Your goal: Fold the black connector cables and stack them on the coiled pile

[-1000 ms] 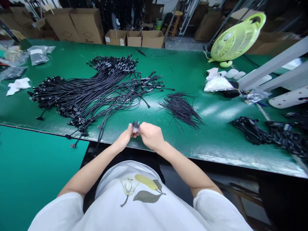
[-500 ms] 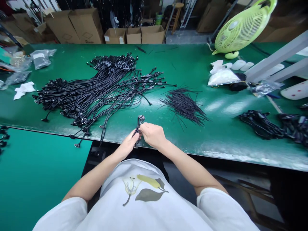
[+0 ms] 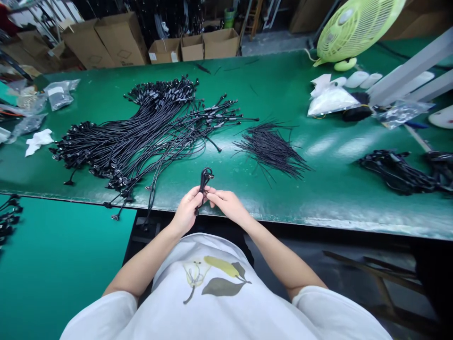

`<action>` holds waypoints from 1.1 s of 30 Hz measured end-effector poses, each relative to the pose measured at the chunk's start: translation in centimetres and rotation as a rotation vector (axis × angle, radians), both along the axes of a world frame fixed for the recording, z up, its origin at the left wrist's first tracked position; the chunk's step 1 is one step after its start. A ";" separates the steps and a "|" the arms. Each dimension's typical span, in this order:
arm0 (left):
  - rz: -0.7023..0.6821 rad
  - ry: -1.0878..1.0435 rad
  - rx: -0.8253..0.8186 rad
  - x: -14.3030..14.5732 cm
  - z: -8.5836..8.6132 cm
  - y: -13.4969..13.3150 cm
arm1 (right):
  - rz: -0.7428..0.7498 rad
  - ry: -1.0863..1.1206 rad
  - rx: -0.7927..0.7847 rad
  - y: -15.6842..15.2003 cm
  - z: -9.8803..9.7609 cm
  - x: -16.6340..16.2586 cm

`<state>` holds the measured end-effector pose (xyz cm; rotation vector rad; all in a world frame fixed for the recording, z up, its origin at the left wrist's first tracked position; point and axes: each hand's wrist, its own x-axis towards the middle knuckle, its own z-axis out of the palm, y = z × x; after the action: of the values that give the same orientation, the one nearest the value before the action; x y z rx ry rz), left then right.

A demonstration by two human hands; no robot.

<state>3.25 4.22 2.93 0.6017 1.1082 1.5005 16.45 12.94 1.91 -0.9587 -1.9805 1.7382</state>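
Observation:
Both hands meet at the near edge of the green table (image 3: 318, 189). My left hand (image 3: 187, 211) is closed round a folded black cable (image 3: 204, 179), whose looped end sticks up above the fingers. My right hand (image 3: 226, 204) pinches the same cable from the right, fingertips touching the left hand's. A large spread of loose black cables (image 3: 141, 132) lies on the table to the left and behind. A smaller heap of thin black ties (image 3: 272, 148) lies just behind and right of my hands.
A pile of bundled black cables (image 3: 399, 172) sits at the right. A green fan (image 3: 354, 26), white bags (image 3: 331, 99) and a white frame (image 3: 406, 71) stand at the back right. Plastic bags (image 3: 58, 92) lie far left. Cardboard boxes (image 3: 191, 47) line the floor behind.
The hands have drawn slightly nearer to my body, still on the cable. The cable's looped end now stands clear above the fingers. The view has tilted a little.

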 end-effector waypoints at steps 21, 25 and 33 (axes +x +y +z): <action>0.095 1.747 -0.094 -6.1 -0.9 -2.0 | -0.427 -0.480 1.034 4.5 -2.1 9.9; 0.166 1.865 -0.395 -10.6 -1.9 -6.3 | -0.663 -0.882 0.929 11.6 -3.2 20.3; 0.204 1.549 -0.518 -11.5 -2.3 -7.4 | -1.013 -0.631 1.143 19.5 -4.0 29.2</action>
<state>-8.24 -3.16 0.63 1.3375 2.6502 0.6028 45.66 32.46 -2.07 -1.6156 -1.7429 -0.2839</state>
